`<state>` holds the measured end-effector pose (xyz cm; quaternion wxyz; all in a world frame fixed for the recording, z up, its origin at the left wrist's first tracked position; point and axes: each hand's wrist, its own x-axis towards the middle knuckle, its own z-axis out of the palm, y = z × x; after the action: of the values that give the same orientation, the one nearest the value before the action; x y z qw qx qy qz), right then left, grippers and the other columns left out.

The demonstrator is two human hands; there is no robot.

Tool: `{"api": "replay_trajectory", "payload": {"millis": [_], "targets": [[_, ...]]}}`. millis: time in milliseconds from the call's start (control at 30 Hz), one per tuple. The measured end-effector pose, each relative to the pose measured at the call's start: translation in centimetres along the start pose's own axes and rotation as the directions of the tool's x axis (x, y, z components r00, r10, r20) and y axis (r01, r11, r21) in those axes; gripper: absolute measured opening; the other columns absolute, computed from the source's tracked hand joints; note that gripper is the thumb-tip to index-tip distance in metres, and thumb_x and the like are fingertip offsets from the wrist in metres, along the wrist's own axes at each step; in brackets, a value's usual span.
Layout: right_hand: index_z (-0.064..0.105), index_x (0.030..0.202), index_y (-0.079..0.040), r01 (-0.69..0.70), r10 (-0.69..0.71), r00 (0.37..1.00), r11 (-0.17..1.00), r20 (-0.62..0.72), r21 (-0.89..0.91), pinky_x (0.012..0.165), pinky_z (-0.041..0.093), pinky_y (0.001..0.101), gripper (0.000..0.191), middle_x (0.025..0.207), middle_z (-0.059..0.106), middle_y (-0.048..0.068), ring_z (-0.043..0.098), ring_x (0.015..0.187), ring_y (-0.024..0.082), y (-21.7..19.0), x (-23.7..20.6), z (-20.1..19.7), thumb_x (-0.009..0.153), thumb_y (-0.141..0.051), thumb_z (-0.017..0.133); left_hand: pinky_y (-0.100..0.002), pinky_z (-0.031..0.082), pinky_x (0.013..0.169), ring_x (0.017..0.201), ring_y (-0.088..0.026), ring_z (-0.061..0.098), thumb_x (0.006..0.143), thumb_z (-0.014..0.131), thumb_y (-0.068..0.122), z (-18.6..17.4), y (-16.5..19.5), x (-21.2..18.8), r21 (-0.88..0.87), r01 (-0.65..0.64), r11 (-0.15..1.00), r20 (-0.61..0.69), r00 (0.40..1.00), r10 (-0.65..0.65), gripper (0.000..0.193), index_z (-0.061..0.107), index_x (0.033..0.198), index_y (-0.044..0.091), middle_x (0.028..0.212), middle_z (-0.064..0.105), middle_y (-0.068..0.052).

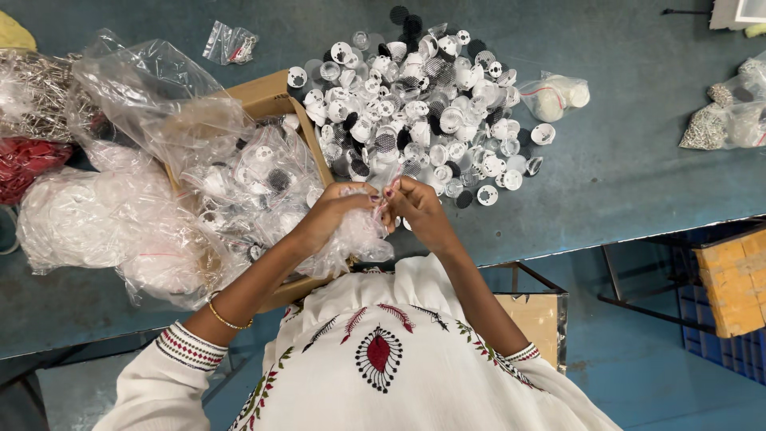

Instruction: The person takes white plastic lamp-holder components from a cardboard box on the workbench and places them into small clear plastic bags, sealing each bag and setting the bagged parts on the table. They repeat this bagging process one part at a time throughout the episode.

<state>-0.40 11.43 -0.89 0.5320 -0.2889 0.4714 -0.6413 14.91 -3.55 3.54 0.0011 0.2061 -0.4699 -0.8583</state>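
Pinching a small clear plastic bag (pixel 363 223) together, the left hand (pixel 339 209) and right hand (pixel 415 206) close fingertips on its top, beside the pile of round mesh caps (pixel 423 104) on the surface (pixel 622 144).

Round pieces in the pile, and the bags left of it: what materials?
Round pieces: likely moulded plastic, white or clear rims, some with dark mesh centres. Bags: thin clear plastic film, crinkled and glossy. Box beneath them: brown cardboard, matte.

Left hand (pixel 339 209) and right hand (pixel 415 206) meeting fingertip to fingertip, fingers pinched, both forearms angled inward, elbows bent.
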Motion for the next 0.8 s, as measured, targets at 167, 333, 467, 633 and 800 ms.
{"api": "replay_trajectory", "payload": {"millis": [167, 333, 467, 633, 800], "targets": [[0.054, 0.085, -0.004, 0.009, -0.009, 1.0, 0.998, 0.002, 0.056, 0.047, 0.046, 0.0239, 0.019, 0.072, 0.064, 0.002, 0.058, 0.053, 0.009, 1.6, -0.7, -1.8, 0.1, -0.012, 0.063, -0.034, 0.05, 0.078, 0.079, -0.016, 0.061, 0.097, 0.053, 0.017, -1.1, 0.4, 0.4, 0.378, -0.102, 0.92, -0.223, 0.955, 0.198, 0.021, 0.068, 0.092, 0.003, 0.085, 0.067, -0.007], [0.05, 0.082, -0.004, 0.094, -0.096, 0.995, 0.941, 0.009, -0.324, 0.065, 0.043, 0.026, 0.029, 0.081, 0.055, 0.004, 0.05, 0.073, 0.009, 1.3, -0.9, -6.4, 0.1, -0.013, 0.07, -0.04, 0.047, 0.061, 0.063, -0.024, 0.059, 0.087, 0.066, 0.02, 0.3, 2.6, 0.1, 0.894, -0.098, 0.437, -0.154, 0.849, 0.505, 0.022, 0.062, 0.089, -0.001, 0.076, 0.063, -0.017], [0.056, 0.102, -0.011, 0.168, -0.173, 0.983, 0.982, 0.056, 0.089, 0.086, 0.056, 0.0304, 0.034, 0.109, 0.061, 0.002, 0.064, 0.096, 0.013, 1.0, 1.7, -7.7, 0.106, -0.044, 0.061, -0.038, 0.047, 0.059, 0.059, -0.02, 0.055, 0.087, 0.065, 0.02, 2.3, 6.0, 1.7, 0.851, -0.116, 0.512, -0.153, 0.878, 0.454, 0.021, 0.064, 0.091, 0.0, 0.068, 0.059, -0.016], [0.057, 0.119, -0.01, 0.038, 0.09, 0.986, 0.699, -0.141, 0.715, 0.082, 0.056, 0.0355, 0.037, 0.116, 0.065, 0.005, 0.066, 0.1, 0.018, 2.4, 4.2, -5.5, 0.103, -0.044, 0.054, -0.033, 0.049, 0.067, 0.072, -0.012, 0.056, 0.093, 0.062, 0.022, 3.3, 8.3, 5.6, 0.662, -0.323, 0.676, -0.004, 0.901, 0.434, 0.022, 0.067, 0.089, 0.001, 0.074, 0.064, -0.009], [0.057, 0.132, -0.01, 0.086, 0.106, 0.978, 0.579, -0.18, 0.811, 0.075, 0.057, 0.0391, 0.044, 0.122, 0.069, 0.009, 0.069, 0.102, 0.024, 1.6, 5.0, -7.2, 0.103, -0.042, 0.049, -0.028, 0.053, 0.072, 0.075, -0.012, 0.062, 0.099, 0.057, 0.034, -0.6, 7.9, 11.4, 0.399, -0.177, 0.899, -0.019, 0.979, 0.202, 0.032, 0.069, 0.091, 0.005, 0.085, 0.07, -0.003]]}}
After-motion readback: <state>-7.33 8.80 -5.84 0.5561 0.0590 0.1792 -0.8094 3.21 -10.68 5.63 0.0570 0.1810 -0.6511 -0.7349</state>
